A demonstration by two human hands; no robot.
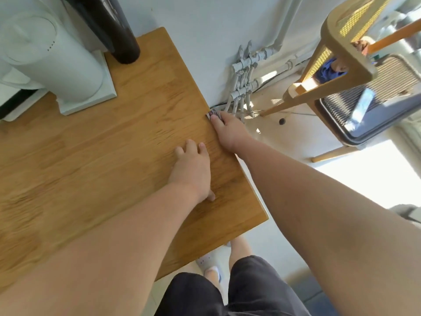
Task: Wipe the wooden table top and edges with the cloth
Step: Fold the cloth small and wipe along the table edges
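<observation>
The wooden table fills the left and middle of the head view. My right hand reaches over the table's right edge and grips a small patterned cloth against that edge; only a corner of the cloth shows past my fingers. My left hand lies flat on the table top near the same edge, fingers spread and holding nothing.
A white appliance on a white base and a dark cylinder stand at the table's far left end. Grey pipes run along the wall by the right edge. A wooden chair stands beyond, on the floor.
</observation>
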